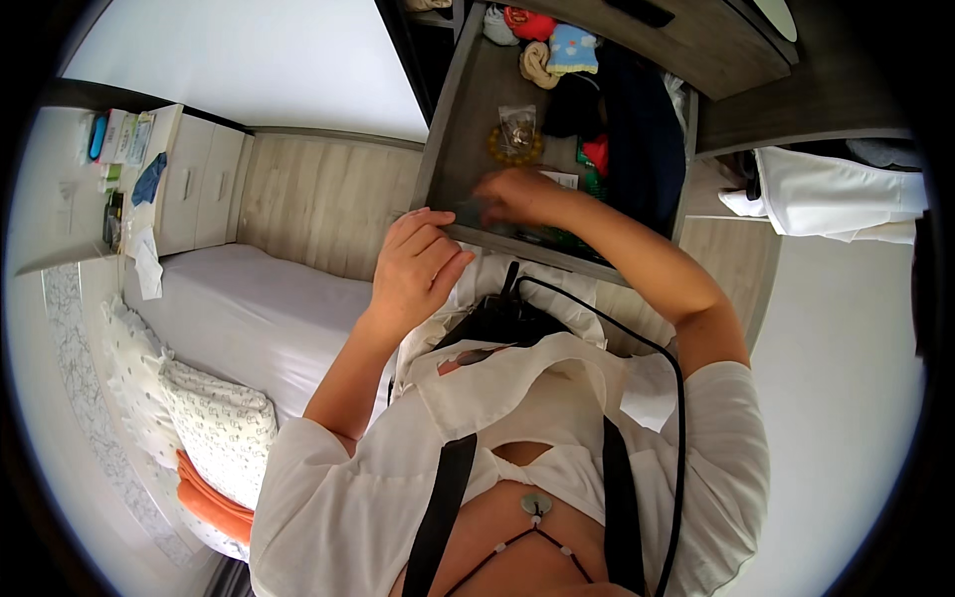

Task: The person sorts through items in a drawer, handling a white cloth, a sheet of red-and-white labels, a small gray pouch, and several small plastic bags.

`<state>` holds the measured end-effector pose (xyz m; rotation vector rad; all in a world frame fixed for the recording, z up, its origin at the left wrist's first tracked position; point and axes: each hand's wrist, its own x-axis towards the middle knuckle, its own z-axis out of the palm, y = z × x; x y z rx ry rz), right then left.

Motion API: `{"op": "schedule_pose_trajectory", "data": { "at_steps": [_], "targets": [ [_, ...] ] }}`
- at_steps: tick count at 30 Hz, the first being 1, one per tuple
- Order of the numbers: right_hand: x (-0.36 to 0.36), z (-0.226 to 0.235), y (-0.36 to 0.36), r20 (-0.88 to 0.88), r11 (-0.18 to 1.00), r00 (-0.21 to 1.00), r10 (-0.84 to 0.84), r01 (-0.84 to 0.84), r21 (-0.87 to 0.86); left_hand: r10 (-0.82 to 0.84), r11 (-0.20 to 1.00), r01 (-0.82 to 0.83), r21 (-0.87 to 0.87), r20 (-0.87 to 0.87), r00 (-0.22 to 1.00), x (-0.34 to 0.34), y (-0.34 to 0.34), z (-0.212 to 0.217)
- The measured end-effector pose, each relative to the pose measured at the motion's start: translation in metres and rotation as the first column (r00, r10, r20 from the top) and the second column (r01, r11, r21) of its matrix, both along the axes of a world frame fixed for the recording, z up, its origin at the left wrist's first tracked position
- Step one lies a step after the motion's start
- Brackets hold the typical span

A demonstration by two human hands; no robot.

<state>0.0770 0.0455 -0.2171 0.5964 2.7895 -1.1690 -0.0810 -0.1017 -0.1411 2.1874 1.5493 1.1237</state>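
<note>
A grey wooden drawer (430, 177) stands pulled out in front of me. My left hand (418, 264) is at its near left corner, loosely bent, with fingertips touching the rim and the thumb apart. Inside the drawer, near its front left, is my right hand (522, 197). Its fingers point down and are smeared by motion, so whether they hold anything cannot be made out. Just beyond them lie a yellow bead bracelet (500, 149) and a small clear bag (518, 124). Dark folded cloth (637, 129) fills the drawer's right side, beside a red item (596, 152).
At the drawer's back are a light blue patterned cloth (573, 50), a beige bundle (538, 66) and a red bundle (527, 22). A bed (259, 298) with pillows stands at left. White clothing (836, 189) hangs at right. A black cable (637, 333) crosses my right side.
</note>
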Motion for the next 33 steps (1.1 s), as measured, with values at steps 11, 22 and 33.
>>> {"op": "schedule_pose_trajectory", "data": {
  "at_steps": [11, 22, 33],
  "targets": [
    [0.048, 0.058, 0.050, -0.150, 0.844, 0.854, -0.498, 0.437, -0.311, 0.041, 0.999, -0.038, -0.029, 0.113, 0.993, -0.005, 0.001, -0.001],
    [0.062, 0.074, 0.032, -0.024, 0.296, 0.422, -0.906, 0.593, -0.749, 0.200, 0.887, 0.159, -0.433, 0.672, 0.714, 0.028, 0.054, 0.013],
    [0.028, 0.078, -0.001, -0.064, 0.152, 0.223, -0.973, 0.405, -0.902, 0.424, 0.784, 0.295, -0.546, 0.818, 0.389, 0.070, 0.096, -0.005]
  ]
}}
